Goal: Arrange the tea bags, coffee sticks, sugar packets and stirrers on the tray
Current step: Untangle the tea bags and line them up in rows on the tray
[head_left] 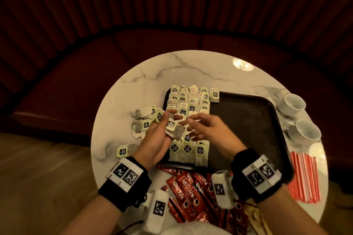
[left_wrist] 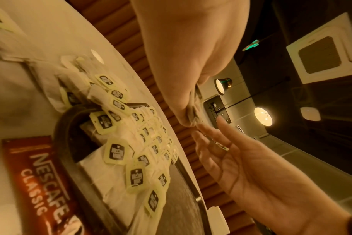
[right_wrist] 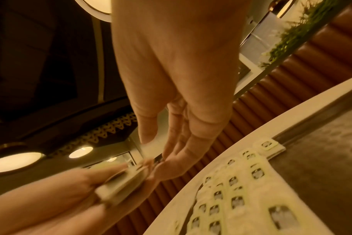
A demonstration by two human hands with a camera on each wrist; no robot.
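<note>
My left hand point(head_left: 162, 129) hovers over the tray's point(head_left: 248, 120) left side and grips a small stack of tea bags point(head_left: 174, 129); the left wrist view shows it point(left_wrist: 193, 111) pinched at the fingertips. My right hand point(head_left: 194, 128) reaches in from the right with straight fingers, whose tips are at the stack point(right_wrist: 120, 182). Rows of tea bags point(head_left: 188, 105) with green tags cover the tray's left part. Loose tea bags point(head_left: 145, 120) lie on the table to the left. Red coffee sticks point(head_left: 191, 187) are piled in front of the tray, and red-and-white stirrers point(head_left: 303, 177) lie at the right.
The round marble table point(head_left: 191, 68) stands before a curved red bench. Two white cups point(head_left: 294, 103) on saucers stand at the right edge. The tray's right half point(head_left: 248, 120) is bare. Brownish packets point(head_left: 256, 217) lie near the front edge by the coffee sticks.
</note>
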